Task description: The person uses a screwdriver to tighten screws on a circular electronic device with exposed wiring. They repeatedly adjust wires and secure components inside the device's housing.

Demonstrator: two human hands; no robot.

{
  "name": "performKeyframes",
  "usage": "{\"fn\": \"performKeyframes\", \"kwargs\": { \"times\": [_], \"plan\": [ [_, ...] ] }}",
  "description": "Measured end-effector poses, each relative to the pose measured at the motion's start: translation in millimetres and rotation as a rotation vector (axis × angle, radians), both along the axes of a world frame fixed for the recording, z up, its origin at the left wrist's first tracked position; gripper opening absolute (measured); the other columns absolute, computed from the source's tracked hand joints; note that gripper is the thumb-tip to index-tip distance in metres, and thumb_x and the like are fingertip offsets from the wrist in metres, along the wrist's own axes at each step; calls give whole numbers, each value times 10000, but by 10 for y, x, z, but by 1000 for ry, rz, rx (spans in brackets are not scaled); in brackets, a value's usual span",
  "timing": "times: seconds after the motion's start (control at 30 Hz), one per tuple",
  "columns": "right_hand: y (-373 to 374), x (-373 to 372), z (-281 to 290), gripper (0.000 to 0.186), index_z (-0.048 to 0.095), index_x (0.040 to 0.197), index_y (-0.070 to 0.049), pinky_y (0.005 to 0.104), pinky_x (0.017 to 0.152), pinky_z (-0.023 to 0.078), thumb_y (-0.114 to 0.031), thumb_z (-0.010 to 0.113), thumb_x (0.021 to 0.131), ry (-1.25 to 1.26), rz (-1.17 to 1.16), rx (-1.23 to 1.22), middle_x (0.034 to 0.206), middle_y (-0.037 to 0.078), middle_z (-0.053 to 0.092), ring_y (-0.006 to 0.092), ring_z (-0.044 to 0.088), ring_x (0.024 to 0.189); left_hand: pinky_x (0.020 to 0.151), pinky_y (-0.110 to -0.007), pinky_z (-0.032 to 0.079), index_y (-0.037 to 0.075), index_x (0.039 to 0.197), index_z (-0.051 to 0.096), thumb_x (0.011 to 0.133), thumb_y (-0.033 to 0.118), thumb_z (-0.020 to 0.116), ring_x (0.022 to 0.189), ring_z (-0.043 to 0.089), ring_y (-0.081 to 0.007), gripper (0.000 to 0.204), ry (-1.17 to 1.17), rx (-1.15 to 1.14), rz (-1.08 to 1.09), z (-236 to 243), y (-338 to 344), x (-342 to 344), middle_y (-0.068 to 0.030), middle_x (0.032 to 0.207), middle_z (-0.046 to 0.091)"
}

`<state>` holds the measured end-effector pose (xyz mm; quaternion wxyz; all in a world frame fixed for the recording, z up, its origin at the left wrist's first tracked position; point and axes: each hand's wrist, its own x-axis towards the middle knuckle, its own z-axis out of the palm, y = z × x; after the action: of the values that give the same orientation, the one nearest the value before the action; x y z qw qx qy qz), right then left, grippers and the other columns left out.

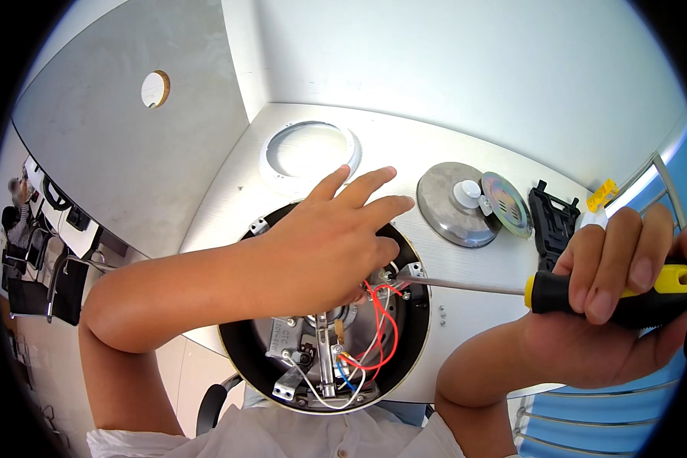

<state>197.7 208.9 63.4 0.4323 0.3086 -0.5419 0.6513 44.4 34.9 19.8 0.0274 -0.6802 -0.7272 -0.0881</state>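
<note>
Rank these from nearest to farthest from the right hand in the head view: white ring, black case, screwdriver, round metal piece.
From the right hand:
1. Screwdriver: gripped in it.
2. Black case: up and left of its fingers.
3. Round metal piece: farther left than the case.
4. White ring: leftmost of the four.

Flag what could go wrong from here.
The screwdriver tip sits close to the red wires; a slip could nick their insulation. The left hand is near that tip too, so it might get jabbed. Small loose metal pieces, apparently screws, lie beside the round black housing and could be knocked away.
</note>
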Motion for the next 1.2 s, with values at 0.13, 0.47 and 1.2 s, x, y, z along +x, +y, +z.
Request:
{"fn": "performKeyframes", "kwargs": {
  "times": [0.13, 0.47, 1.2],
  "plan": [
    [45, -58, -45, 387, 446, 1130, 7, 239, 476, 402, -309, 552, 933, 33, -4, -10, 868, 84, 468, 118, 467, 584, 1113, -592, 296, 99, 864, 694, 609, 147, 842, 1416, 260, -381, 298, 9, 22, 31, -29, 0, 5, -115, 1431, 428],
    [31, -128, -71, 391, 447, 1130, 10, 236, 486, 408, -317, 544, 938, 72, 18, -55, 862, 86, 474, 119, 465, 588, 1105, -591, 310, 115, 842, 702, 606, 138, 841, 1412, 271, -385, 275, -24, 29, 28, -43, -8, -7, -111, 1419, 447],
    [69, -212, -110, 464, 474, 1203, 21, 243, 479, 395, -372, 502, 959, 53, 69, -25, 865, 86, 491, 122, 472, 578, 1077, -608, 331, 143, 868, 699, 597, 86, 830, 1401, 285, -398, 306, -87, 34, -1, -55, -13, -33, -104, 1406, 459]
  ]
}}
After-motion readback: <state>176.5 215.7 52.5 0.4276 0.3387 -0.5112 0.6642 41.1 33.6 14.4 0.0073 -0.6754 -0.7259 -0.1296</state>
